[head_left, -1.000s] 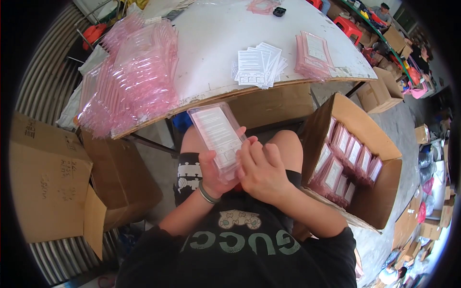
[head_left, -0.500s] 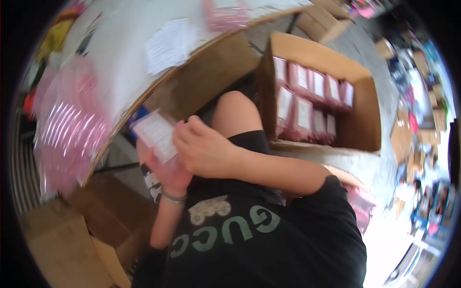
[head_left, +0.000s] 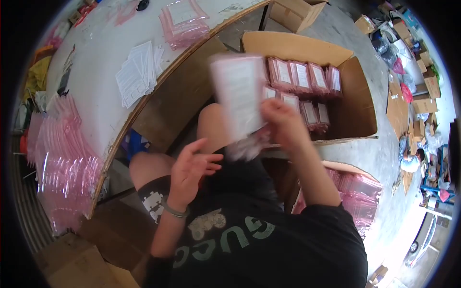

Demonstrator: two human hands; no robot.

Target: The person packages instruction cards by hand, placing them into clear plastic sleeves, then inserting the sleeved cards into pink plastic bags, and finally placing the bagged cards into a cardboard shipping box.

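My right hand [head_left: 286,124] grips the edge of a pink plastic bag [head_left: 238,96] with a white printed sheet in it. Motion blurs the bag, and its lower end is crumpled. It is held up above my lap, in front of the near left corner of a cardboard box [head_left: 357,96]. Inside that box, similar pink packets [head_left: 301,77] with white labels stand in rows. My left hand [head_left: 188,169] is empty over my thigh, fingers spread, apart from the bag.
On the white table [head_left: 103,57] lie printed sheets [head_left: 137,72], a pink bag stack [head_left: 185,24] and a fanned pile of pink bags [head_left: 67,168] overhanging the edge. Another box of pink bags [head_left: 357,197] is at my right. A person [head_left: 410,162] is far right.
My hands have separated. The right hand has carried the bag up and right, toward the box, while the left hand has let go and opened. The view has shifted slightly.
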